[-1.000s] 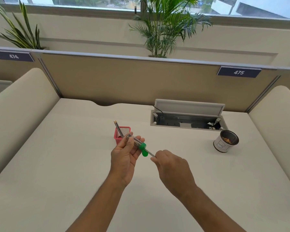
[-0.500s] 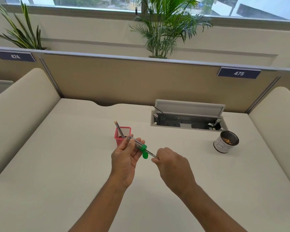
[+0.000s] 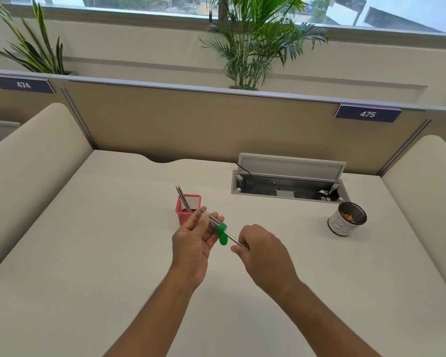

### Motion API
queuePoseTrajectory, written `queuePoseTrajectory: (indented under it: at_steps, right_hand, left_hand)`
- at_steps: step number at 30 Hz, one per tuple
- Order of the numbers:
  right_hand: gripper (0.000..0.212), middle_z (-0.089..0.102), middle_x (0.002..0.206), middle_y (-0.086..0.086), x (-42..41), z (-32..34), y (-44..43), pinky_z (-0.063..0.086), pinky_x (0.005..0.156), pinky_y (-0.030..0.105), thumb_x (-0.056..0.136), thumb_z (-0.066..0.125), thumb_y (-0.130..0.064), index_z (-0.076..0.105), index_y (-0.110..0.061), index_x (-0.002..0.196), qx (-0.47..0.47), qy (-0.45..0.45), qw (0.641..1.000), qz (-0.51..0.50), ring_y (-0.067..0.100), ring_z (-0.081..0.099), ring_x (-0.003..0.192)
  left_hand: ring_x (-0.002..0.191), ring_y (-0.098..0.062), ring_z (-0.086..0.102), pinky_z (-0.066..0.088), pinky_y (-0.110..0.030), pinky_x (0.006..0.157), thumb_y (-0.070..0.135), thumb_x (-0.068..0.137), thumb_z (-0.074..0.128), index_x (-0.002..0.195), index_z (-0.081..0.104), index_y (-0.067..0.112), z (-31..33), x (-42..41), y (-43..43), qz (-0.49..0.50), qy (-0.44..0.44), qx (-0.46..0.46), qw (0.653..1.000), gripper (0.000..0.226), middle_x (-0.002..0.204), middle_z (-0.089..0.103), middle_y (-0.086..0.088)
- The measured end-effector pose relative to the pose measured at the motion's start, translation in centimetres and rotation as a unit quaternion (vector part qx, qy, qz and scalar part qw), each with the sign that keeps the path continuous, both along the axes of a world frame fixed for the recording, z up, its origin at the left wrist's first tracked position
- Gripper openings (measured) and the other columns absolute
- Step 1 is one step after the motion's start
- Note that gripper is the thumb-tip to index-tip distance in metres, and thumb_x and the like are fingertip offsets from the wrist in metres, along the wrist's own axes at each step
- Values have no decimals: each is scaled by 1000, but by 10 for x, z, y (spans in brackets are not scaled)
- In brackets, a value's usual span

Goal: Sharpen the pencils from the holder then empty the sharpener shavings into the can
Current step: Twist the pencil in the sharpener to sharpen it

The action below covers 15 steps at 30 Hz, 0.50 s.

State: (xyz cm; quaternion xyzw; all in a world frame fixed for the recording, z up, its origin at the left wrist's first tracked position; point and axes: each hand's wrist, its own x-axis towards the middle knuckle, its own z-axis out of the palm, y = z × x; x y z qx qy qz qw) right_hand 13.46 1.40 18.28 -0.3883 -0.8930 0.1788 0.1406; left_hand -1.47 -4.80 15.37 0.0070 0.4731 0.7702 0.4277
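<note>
My left hand (image 3: pixel 195 239) grips a clear tube sharpener (image 3: pixel 211 221) with a green cap end, held above the desk. A pencil (image 3: pixel 233 239) is stuck into the green end, and my right hand (image 3: pixel 262 249) pinches its rear part. Just behind my left hand stands a red mesh pencil holder (image 3: pixel 189 206) with two pencils (image 3: pixel 182 198) leaning to the left in it. A white can (image 3: pixel 344 225) with a dark mesh inside and some shavings sits at the right of the desk.
An open cable tray (image 3: pixel 290 185) with a raised lid is set into the white desk (image 3: pixel 88 253) behind the can. Padded beige dividers flank both sides, and a tan partition with a 475 label closes the back.
My right hand has turned slightly on the pencil and shifted a little. The left hand and sharpener stay almost where they were.
</note>
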Motion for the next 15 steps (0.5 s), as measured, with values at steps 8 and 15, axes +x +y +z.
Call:
queuePoseTrajectory:
  at_steps: [8,15]
  right_hand:
    - [31,65,66,-7,-3,0,5,47,59,29,106,52,-27,71,-17,85,-234,74,969,-26,6,56,59]
    - [37,62,77,-7,-4,4,5,40,57,19,78,86,-47,61,-25,93,-193,66,978,-40,10,55,67]
  left_hand:
    - [115,-36,77,63,-46,99,14,110,55,144,60,3,0,-4,1,-16,7,5,1000,36,127,76,-24]
    - [114,-35,78,64,-45,98,14,109,56,142,62,4,-3,-3,-2,-10,-5,0,1000,36,128,76,-23]
